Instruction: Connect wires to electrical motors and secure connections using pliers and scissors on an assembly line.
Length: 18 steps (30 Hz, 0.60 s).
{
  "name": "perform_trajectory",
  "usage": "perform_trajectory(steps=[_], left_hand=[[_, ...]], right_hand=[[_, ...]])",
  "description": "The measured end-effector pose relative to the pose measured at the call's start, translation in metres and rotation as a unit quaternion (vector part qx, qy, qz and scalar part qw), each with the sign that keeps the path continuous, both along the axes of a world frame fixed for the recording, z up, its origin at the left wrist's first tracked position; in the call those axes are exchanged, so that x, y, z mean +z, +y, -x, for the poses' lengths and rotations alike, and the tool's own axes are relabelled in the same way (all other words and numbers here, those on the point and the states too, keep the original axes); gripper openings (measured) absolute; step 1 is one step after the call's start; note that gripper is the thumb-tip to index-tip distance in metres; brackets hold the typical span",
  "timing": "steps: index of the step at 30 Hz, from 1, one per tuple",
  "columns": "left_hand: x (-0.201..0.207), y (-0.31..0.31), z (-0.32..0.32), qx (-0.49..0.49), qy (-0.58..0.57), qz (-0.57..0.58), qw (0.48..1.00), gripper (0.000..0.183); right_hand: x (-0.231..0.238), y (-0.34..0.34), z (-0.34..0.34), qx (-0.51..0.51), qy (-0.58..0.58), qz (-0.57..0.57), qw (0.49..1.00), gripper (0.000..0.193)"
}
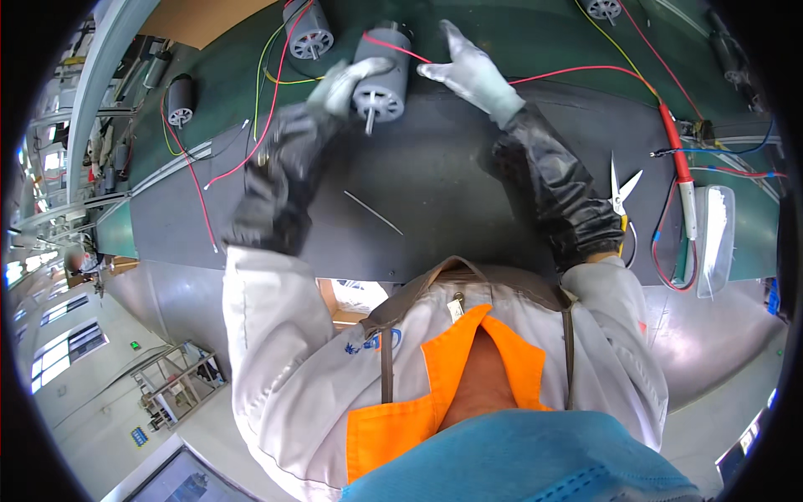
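Head view: grey cylindrical metal motor between gloved hands

The white-gloved left hand touches the motor's left side; its fingers are blurred, so I cannot tell how firmly they close. Just right of the motor, the white-gloved right hand has thumb and fingers spread. A thin red wire crosses toward it. Nearer the wearer than the motor lies a thin straight silver rod.

the left forearm and right forearm reach forward, angled inward; the gloved left hand, blurred, turns inward, while the gloved right hand is splayed, apart from it.
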<state>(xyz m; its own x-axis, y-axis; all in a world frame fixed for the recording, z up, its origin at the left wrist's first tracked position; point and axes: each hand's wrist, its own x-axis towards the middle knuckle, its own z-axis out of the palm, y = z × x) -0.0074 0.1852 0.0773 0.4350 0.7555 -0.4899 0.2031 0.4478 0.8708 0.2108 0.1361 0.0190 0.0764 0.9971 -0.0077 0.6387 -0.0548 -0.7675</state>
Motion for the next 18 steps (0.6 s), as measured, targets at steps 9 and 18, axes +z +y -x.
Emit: perform_trajectory(steps=[9, 18], left_hand=[[0.049, -0.186, -0.007, 0.134, -0.228, -0.034, 0.964, 0.066], [0.052, -0.23, -0.004, 0.018, -0.242, -0.02, 0.97, 0.1]], right_hand=[[0.035, -0.114, -0.01, 0.221, 0.576, 0.097, 0.781, 0.077], [0.017, -0.16, -0.037, 0.074, 0.608, 0.14, 0.778, 0.058]])
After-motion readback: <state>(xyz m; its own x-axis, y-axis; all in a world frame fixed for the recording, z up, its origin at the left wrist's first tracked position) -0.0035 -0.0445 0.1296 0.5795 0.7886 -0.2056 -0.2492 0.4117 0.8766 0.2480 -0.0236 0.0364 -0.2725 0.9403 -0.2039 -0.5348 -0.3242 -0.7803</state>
